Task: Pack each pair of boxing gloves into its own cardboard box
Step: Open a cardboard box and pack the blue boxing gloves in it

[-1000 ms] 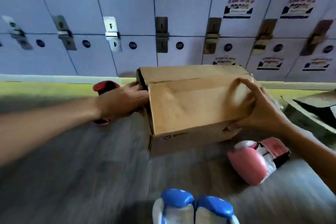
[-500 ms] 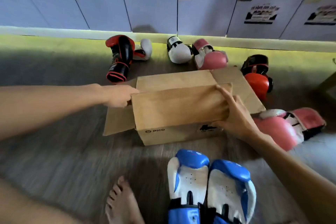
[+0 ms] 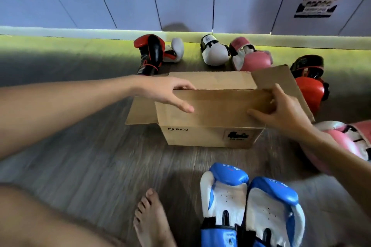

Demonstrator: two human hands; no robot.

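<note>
Before purple lockers [image 3: 186,6], on grey plank floor [image 3: 90,156], a cardboard box [image 3: 210,136]: left hand [image 3: 166,92] spread on top, right hand [image 3: 281,112] gripping its edge.

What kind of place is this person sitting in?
Probably a boxing gym's locker room: a row of numbered lockers lines the wall, and boxing gloves in several colours lie scattered on the wood-look floor.
</note>
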